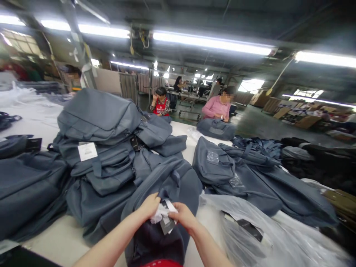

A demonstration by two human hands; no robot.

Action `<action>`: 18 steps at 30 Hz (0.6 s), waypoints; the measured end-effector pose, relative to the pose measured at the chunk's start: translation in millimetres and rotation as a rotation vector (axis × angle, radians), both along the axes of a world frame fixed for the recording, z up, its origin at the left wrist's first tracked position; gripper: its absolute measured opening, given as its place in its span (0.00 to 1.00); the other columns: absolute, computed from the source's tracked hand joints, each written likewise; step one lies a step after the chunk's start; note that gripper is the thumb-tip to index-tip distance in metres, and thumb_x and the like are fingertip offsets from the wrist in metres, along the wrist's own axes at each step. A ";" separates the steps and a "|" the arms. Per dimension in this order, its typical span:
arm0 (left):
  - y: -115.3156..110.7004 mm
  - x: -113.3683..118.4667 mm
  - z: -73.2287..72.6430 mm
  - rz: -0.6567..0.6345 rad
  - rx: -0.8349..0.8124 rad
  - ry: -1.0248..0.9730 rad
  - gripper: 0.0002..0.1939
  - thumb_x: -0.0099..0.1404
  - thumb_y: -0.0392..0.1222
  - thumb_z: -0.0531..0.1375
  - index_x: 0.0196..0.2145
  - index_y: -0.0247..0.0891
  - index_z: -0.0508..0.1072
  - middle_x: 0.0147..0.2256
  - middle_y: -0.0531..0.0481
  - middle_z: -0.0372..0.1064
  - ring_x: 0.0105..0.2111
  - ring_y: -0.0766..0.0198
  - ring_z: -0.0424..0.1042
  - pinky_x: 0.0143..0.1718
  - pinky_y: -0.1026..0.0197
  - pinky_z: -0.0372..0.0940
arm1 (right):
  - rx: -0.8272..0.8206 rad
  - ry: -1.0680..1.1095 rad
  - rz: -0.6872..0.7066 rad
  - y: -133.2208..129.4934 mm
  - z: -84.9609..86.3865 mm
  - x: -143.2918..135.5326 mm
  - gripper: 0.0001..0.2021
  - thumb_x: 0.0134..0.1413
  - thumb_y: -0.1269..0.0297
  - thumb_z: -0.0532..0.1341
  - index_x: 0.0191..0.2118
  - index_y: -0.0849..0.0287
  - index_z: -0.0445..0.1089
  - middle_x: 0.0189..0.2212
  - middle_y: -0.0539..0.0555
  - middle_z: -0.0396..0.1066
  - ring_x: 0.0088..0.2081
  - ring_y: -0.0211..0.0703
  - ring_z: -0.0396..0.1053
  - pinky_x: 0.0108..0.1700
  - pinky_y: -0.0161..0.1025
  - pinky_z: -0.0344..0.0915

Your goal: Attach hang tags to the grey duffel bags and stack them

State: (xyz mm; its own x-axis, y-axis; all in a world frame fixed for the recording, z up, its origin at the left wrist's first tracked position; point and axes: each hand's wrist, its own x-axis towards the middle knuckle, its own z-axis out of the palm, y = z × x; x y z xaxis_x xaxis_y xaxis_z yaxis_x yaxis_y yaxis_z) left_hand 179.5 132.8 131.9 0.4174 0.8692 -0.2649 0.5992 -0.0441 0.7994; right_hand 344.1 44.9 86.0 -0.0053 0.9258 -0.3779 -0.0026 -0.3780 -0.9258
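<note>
A blue-grey bag (183, 178) stands right in front of me at the table edge. My left hand (150, 205) is closed at its strap, next to some crumpled white tissue (158, 214); exactly what its fingers grip is hidden. My right hand (183, 217) pinches a white tag (170, 205) between thumb and fingers. Below it hangs a dark hang tag (167, 226), close to both hands and in front of the bag.
Stacked blue-grey bags (97, 115) rise at the left, one with a white label (87, 151). More bags (214, 159) lie at the right, beside a clear plastic bag (239, 222) in front. Across the table, a person in a pink shirt (215, 107) handles another bag (215, 129).
</note>
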 end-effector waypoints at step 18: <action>71.3 -74.1 34.6 0.207 0.061 0.021 0.24 0.55 0.60 0.57 0.34 0.35 0.77 0.25 0.51 0.73 0.22 0.65 0.65 0.22 0.66 0.55 | -0.105 -0.001 -0.140 -16.9 -40.7 15.6 0.21 0.38 0.55 0.69 0.38 0.63 0.69 0.24 0.49 0.71 0.24 0.35 0.65 0.26 0.32 0.58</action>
State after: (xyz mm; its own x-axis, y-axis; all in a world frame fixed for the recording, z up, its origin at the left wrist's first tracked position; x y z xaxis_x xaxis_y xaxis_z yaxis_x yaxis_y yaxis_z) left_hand 105.4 204.0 166.5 0.2230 0.9506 -0.2161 0.6169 0.0340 0.7863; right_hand 359.7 28.0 45.3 0.1219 0.8729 -0.4725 -0.0608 -0.4685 -0.8813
